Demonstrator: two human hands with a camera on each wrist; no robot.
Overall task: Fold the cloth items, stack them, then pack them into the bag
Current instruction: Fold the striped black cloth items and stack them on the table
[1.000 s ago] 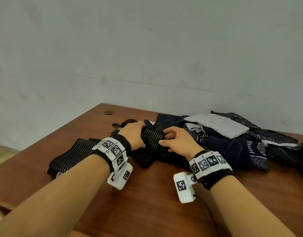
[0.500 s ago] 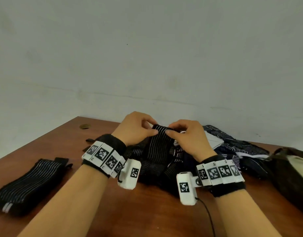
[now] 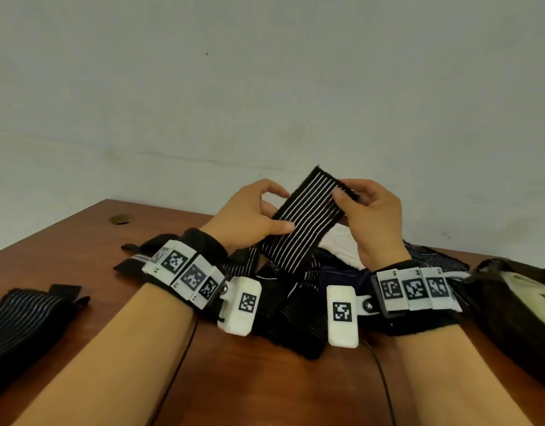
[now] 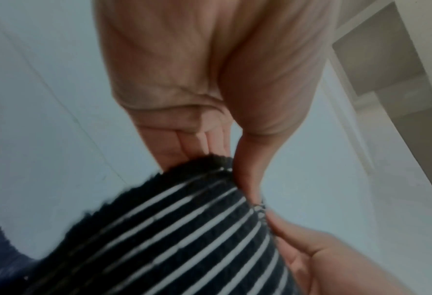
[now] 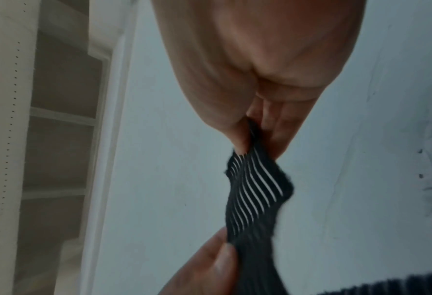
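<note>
A black band of cloth with thin white stripes (image 3: 305,219) is raised above the table, its lower part trailing down to the pile. My left hand (image 3: 258,216) pinches its left edge between thumb and fingers. My right hand (image 3: 360,207) pinches the upper right corner. In the left wrist view the striped cloth (image 4: 184,229) is pinched by my left hand (image 4: 232,163). In the right wrist view my right hand (image 5: 255,137) holds the striped cloth (image 5: 255,191) at its end. A folded striped piece (image 3: 22,318) lies at the left. The dark bag (image 3: 517,305) sits at the right edge.
A heap of dark patterned and white cloth items (image 3: 341,256) lies behind my wrists on the brown wooden table (image 3: 265,388). A round hole (image 3: 120,219) marks the table's far left. A thin black cable (image 3: 384,385) runs across the near table. A pale wall stands behind.
Both hands have lifted the striped cloth up from the pile and stretched it out between them. The head view has shifted, so the folded striped piece lies further left.
</note>
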